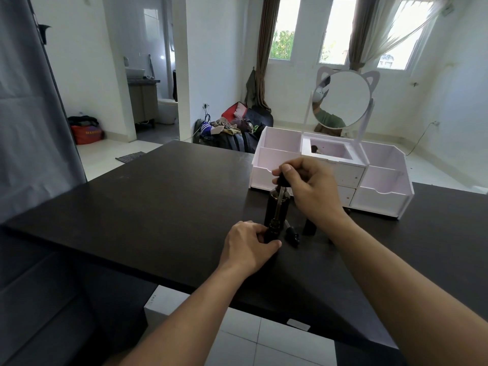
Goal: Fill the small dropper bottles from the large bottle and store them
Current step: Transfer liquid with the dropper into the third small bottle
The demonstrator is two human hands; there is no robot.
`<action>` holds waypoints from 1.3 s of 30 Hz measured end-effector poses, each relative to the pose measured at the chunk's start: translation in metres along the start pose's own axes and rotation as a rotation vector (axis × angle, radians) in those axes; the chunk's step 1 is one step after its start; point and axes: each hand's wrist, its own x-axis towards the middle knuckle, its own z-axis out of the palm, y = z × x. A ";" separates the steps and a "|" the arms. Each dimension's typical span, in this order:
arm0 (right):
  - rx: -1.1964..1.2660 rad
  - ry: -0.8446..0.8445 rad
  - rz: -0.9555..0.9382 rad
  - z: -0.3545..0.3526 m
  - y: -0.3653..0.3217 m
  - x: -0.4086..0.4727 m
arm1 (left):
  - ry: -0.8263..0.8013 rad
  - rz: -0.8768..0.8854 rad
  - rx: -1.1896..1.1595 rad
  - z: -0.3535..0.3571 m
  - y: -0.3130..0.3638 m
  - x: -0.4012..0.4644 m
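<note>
My left hand [249,247] grips a small dark dropper bottle [273,231] that stands on the black table [158,207]. Just above it, my right hand [311,186] pinches the black bulb of a dropper [282,184], and the glass tube points down into the small bottle's neck. The large dark bottle [277,204] stands right behind the small one, partly hidden by the dropper. A loose dropper cap [291,235] lies on the table to the right. Another small dark bottle [309,228] stands under my right wrist, partly hidden.
A white organiser [380,199] with open compartments, drawers and a round cat-ear mirror [342,99] stands at the table's back right. The table's front edge runs near my forearms. Bags lie on the floor beyond the table.
</note>
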 end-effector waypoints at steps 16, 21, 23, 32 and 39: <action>-0.011 -0.029 -0.033 -0.002 -0.003 0.000 | -0.005 -0.001 -0.002 -0.001 0.001 0.001; 0.051 0.052 -0.043 -0.011 -0.010 0.013 | -0.008 0.007 -0.002 -0.002 0.000 0.001; 0.052 0.129 -0.065 -0.015 -0.014 0.022 | -0.011 0.000 -0.010 -0.001 -0.001 0.001; 0.005 0.244 -0.116 -0.013 -0.018 0.045 | -0.002 -0.021 -0.014 -0.001 0.000 0.001; -0.060 0.181 -0.040 0.000 0.000 0.043 | 0.035 0.004 -0.049 0.000 -0.003 -0.001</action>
